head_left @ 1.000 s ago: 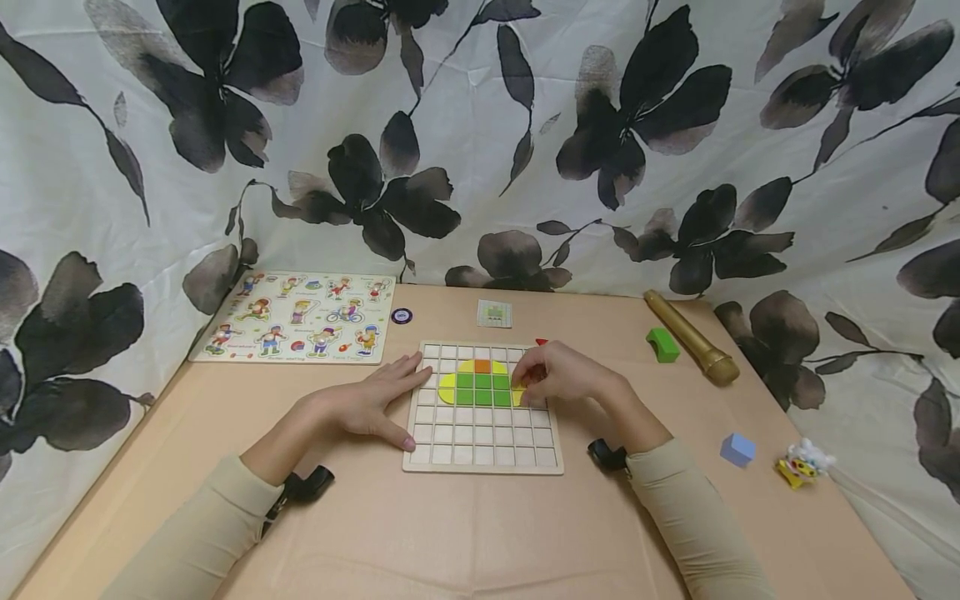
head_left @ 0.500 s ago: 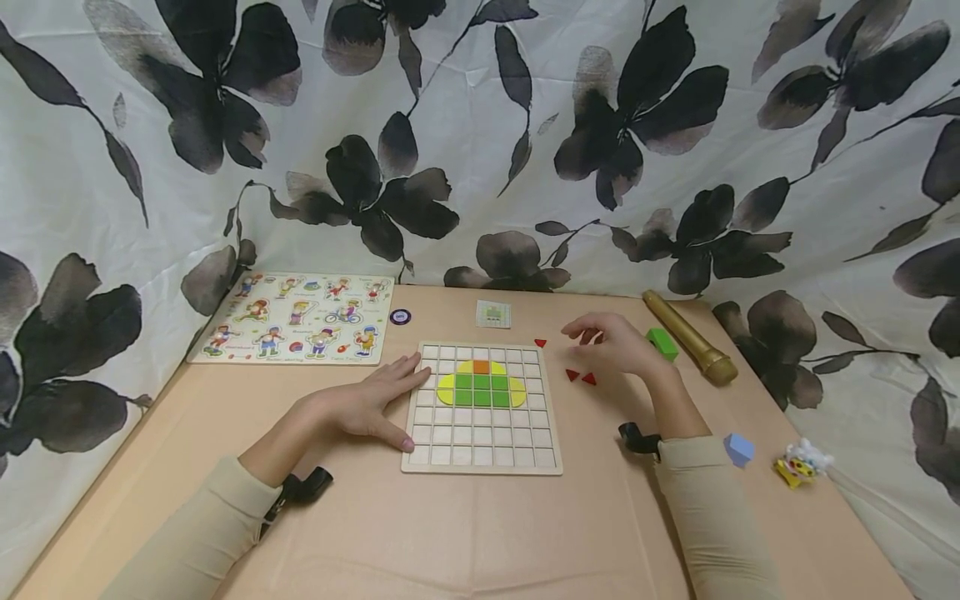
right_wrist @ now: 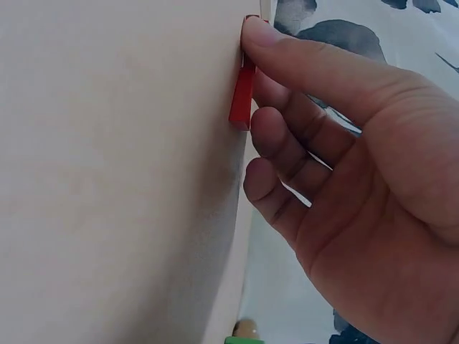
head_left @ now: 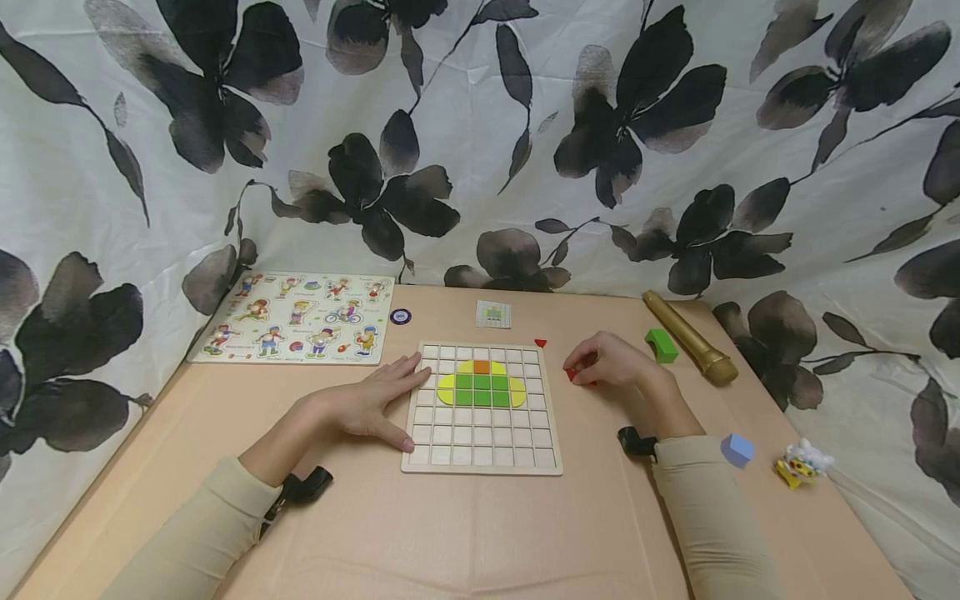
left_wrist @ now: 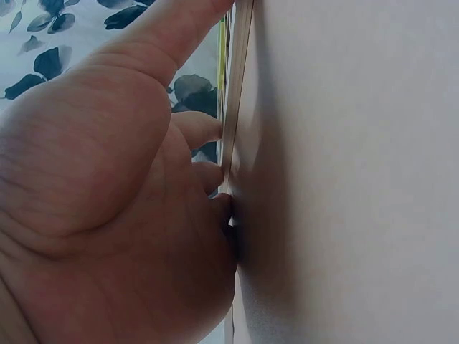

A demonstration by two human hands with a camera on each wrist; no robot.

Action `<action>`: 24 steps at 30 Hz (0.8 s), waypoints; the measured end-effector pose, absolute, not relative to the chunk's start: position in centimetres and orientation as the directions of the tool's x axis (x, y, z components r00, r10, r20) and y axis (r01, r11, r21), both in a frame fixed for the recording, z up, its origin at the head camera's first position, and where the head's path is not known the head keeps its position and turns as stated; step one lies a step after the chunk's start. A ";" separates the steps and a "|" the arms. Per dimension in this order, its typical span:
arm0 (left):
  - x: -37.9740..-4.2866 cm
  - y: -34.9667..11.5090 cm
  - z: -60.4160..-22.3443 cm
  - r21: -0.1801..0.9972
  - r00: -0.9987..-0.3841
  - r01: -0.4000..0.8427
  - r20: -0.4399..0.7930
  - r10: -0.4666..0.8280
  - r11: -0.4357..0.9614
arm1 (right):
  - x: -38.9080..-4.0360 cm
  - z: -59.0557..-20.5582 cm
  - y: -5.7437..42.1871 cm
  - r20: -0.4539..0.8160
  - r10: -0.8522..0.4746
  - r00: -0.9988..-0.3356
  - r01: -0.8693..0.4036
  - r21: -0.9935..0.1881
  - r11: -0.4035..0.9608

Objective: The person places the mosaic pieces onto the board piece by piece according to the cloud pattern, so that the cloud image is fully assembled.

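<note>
A white grid board (head_left: 482,457) lies in the middle of the table. On it green squares (head_left: 482,390), an orange square (head_left: 482,367) and yellow rounded pieces (head_left: 518,392) form a shape. My left hand (head_left: 360,406) rests along the board's left edge, fingers spread and thumb near the lower corner. Right of the board, my right hand (head_left: 618,364) pinches a small red triangle tile (head_left: 571,375) between thumb and fingers, low at the tabletop. In the right wrist view another red tile (right_wrist: 243,99) shows just beside the fingertips. A further red triangle (head_left: 541,343) lies by the board's upper right corner.
Behind the board lies a small pattern card (head_left: 493,314). A picture board (head_left: 296,321) and a dark round token (head_left: 401,317) are at back left. On the right are a green arch block (head_left: 662,345), a gold microphone (head_left: 690,337), a blue block (head_left: 738,450) and a small toy figure (head_left: 802,464).
My right hand has left the board's yellow piece, moved right and come down onto the red triangles, taking one between thumb and fingers. My left hand has stayed put.
</note>
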State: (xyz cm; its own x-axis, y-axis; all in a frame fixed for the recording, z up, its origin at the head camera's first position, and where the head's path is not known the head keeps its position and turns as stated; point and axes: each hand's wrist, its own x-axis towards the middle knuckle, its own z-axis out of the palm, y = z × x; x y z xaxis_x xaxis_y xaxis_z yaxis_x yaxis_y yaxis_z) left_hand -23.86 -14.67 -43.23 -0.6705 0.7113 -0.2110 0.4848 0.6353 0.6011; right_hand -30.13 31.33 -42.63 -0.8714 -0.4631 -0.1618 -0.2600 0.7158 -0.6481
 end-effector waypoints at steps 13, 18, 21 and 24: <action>-23.9 -14.8 -43.3 0.599 -0.673 0.482 -0.214 0.708 0.640 | -28.8 -40.0 28.4 -0.035 -0.434 -0.900 -0.310 -0.649 0.695; -23.8 -14.7 -43.3 0.601 -0.672 0.483 -0.212 0.709 0.637 | -27.6 -38.3 24.6 0.011 -0.501 -0.865 -0.371 -0.686 0.626; -23.7 -14.7 -43.2 0.603 -0.671 0.482 -0.212 0.711 0.635 | -26.9 -38.0 22.0 0.022 -0.557 -0.830 -0.410 -0.702 0.583; -23.7 -14.6 -43.1 0.602 -0.670 0.479 -0.220 0.709 0.639 | -26.4 -38.2 19.6 0.003 -0.626 -0.780 -0.444 -0.707 0.551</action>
State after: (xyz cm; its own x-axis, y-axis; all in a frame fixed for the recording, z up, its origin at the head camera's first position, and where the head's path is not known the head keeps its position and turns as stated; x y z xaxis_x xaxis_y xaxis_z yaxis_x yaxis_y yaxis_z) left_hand -23.74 -14.64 -43.12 -0.6699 0.7092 -0.2198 0.4788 0.6389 0.6022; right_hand -26.40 19.65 -38.20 -0.7802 -0.6256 0.0028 -0.4441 0.5506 -0.7068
